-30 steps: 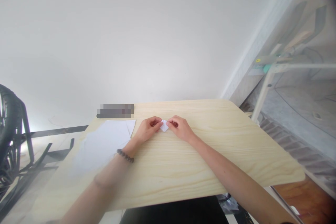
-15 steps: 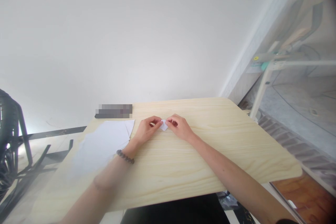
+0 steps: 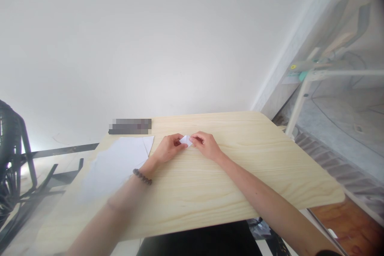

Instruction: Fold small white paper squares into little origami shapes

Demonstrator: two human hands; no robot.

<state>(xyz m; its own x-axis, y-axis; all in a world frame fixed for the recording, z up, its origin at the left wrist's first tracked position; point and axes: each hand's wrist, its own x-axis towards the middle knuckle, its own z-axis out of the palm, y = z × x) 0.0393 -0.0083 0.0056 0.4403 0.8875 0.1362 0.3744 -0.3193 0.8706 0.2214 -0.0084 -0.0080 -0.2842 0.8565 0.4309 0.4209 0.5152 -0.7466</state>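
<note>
A small folded piece of white paper (image 3: 185,140) is held between both of my hands just above the light wooden table (image 3: 210,184). My left hand (image 3: 169,149), with a dark bead bracelet on its wrist, pinches the paper's left side with closed fingers. From the right, my right hand (image 3: 205,145) pinches the other edge with thumb and fingertips. The two hands almost touch each other over the paper.
Several white paper sheets (image 3: 118,161) lie on the table to the left of my hands. A blurred dark object (image 3: 130,126) sits at the table's far edge by the white wall. A black chair (image 3: 12,156) stands at far left, a white frame (image 3: 303,96) at right.
The small folded paper has been turned or lifted slightly, so its tip now points up and left between my fingers. My hands stay in the same spot.
</note>
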